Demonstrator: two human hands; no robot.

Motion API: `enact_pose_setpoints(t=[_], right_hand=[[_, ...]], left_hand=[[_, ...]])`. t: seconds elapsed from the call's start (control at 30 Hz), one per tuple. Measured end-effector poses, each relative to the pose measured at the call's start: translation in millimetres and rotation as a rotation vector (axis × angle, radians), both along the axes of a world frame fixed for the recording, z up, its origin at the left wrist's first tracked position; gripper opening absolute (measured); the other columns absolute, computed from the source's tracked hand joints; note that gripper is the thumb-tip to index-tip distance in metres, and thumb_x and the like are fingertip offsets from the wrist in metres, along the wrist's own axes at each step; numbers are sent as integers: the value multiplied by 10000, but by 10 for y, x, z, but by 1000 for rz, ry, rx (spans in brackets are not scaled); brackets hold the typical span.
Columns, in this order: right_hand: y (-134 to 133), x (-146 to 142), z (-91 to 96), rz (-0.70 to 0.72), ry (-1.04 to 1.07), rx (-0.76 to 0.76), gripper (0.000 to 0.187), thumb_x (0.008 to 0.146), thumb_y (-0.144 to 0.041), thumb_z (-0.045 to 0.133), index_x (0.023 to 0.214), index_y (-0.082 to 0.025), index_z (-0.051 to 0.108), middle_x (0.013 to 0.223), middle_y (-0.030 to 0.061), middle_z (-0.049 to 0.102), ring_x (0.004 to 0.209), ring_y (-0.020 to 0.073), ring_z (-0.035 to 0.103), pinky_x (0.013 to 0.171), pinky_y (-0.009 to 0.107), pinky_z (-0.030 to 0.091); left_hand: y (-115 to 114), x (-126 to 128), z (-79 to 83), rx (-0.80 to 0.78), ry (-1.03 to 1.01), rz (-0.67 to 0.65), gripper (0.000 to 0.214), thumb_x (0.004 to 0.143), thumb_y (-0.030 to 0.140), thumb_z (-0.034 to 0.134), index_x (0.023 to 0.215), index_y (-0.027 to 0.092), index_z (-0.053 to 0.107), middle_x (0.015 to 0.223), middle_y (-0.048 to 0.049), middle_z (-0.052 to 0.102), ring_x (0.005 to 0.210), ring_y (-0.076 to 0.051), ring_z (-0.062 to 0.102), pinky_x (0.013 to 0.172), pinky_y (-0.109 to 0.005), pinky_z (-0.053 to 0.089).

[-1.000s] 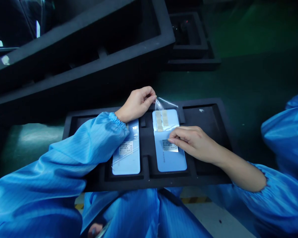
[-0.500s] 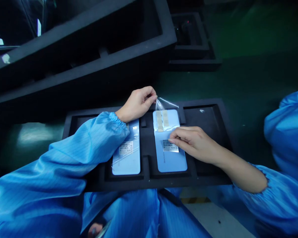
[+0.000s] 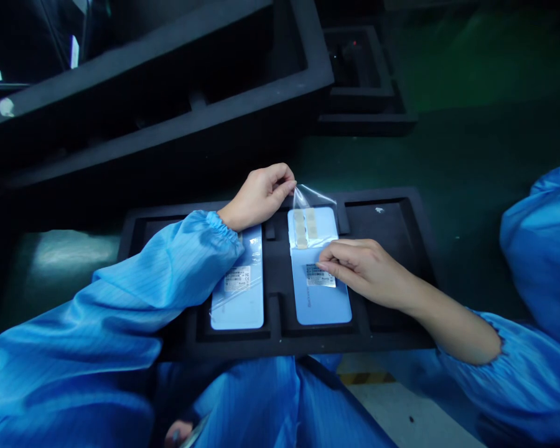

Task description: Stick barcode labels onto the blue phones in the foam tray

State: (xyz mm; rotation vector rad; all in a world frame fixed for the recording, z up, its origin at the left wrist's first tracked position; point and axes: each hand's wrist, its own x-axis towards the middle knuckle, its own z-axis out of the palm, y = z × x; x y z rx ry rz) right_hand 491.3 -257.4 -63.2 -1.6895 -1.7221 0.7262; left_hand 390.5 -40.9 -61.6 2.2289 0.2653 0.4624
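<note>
A light blue phone [image 3: 322, 308] lies back up in a compartment of the black foam tray [image 3: 280, 350], with a printed label [image 3: 321, 277] on it. Clear protective film [image 3: 315, 198] covers the phone's top end and rises in a fold off its upper edge. My left hand [image 3: 264, 194] pinches the film's upper left corner, beyond the phone. Over the label, at the film's lower edge, my right hand [image 3: 361, 270] is closed in a pinch; what sits between its fingertips is hidden. A second blue phone [image 3: 238, 311], film-covered, lies to the left, partly under my left sleeve.
Large black foam trays [image 3: 242, 99] are stacked beyond, on the left, with a smaller black tray [image 3: 364, 102] behind. A white scrap [image 3: 379, 210] lies in the right compartment. Another person's blue sleeve [image 3: 541, 236] shows at the right edge. The tray rests over my lap.
Both hands, the film and the phones hold nearly the same positions. The view has shifted only slightly.
</note>
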Motion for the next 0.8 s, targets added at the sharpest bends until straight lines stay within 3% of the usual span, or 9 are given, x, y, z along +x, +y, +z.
enact_pose_setpoints(t=[0.8], right_hand=[[19, 2, 18, 31, -2, 8, 197, 930, -210, 470, 786, -133, 581, 749, 20, 566, 689, 106, 518, 627, 215, 370]], left_hand=[[9, 1, -19, -23, -20, -8, 126, 852, 224, 511, 772, 143, 565, 694, -9, 567, 632, -126, 514, 586, -244, 388]])
